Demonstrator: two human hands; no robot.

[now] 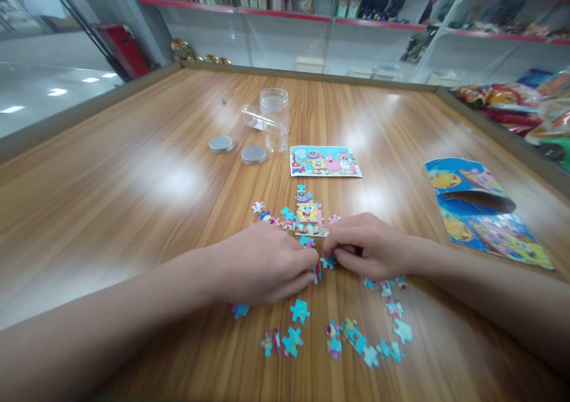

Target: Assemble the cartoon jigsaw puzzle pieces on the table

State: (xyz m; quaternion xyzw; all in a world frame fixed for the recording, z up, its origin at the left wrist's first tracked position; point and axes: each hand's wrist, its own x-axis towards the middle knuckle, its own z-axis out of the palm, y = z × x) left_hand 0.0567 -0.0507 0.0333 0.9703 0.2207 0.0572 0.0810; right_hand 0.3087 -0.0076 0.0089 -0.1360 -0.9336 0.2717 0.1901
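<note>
The fingers (pixel 305 261) of the left hand (pixel 267 265) are bunched together and curled down beside a dark-edged piece (pixel 317 272); from my remote seat I can't tell whether they pinch it, since the knuckles block my view. The right hand (pixel 367 244) bends its fingers inward, thumb low, at the edge of a blue piece (pixel 328 262), and its grip is equally hidden. Both wrists come in from the sides, which I judge leaves the middle free for fine fingerwork.

Just beyond the fingers lies the joined puzzle section (pixel 307 213), flat on the table (pixel 133 224). Loose pieces (pixel 300 311) lie around it, mostly apart, probably so each one's print can be read. I see the picture card (pixel 326 162) face up past the section, likely there for comparing. The clear jar (pixel 276 132) and silver lids (pixel 253 154) stand farther off, presumably out of the way.
</note>
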